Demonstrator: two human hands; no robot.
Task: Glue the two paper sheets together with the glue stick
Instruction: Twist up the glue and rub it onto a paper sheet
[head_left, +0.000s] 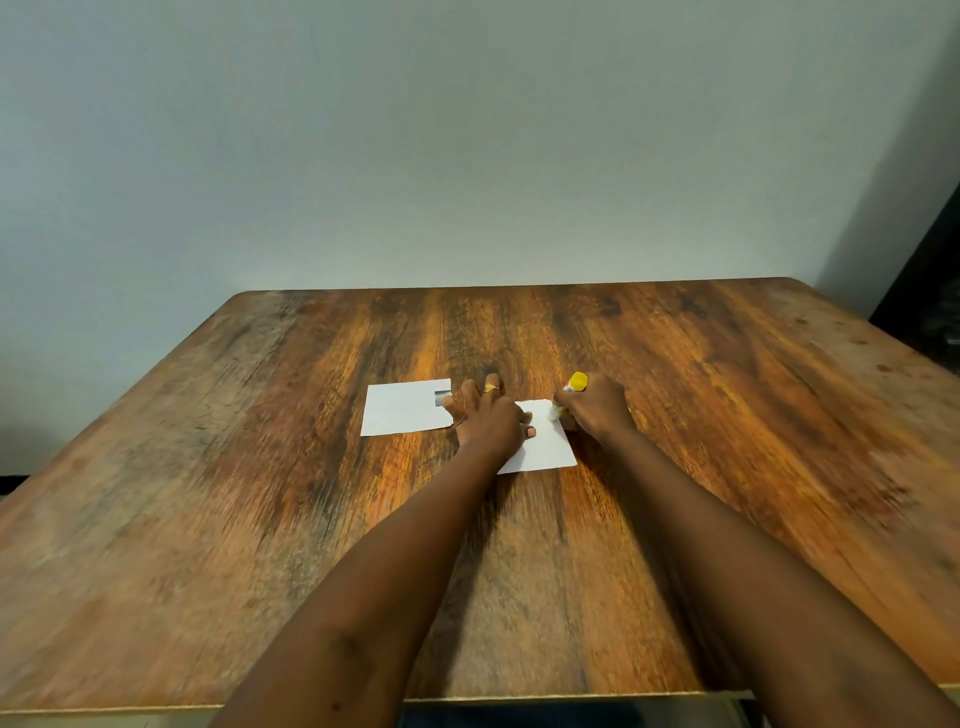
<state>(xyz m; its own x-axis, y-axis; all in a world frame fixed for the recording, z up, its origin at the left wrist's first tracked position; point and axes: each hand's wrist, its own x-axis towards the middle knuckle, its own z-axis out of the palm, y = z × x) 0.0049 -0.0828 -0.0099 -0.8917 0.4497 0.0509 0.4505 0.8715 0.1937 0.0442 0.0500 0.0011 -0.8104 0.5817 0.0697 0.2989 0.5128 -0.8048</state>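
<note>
Mid-frame on wooden table (727, 415): left hand (488, 415) spread flat, pinning right paper sheet (545, 447); right hand (597, 408) clenched around glue stick (574, 387), tip touching its far edge. Left sheet (400, 410) just beside. Broad bare wood all round.

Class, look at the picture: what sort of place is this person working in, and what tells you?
Probably a plain room at home or in an office: a worn wooden table against a bare wall, with only paper and a glue stick.

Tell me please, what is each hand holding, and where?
The right hand grips the glue stick around its middle; the left hand presses the near paper sheet flat.
</note>
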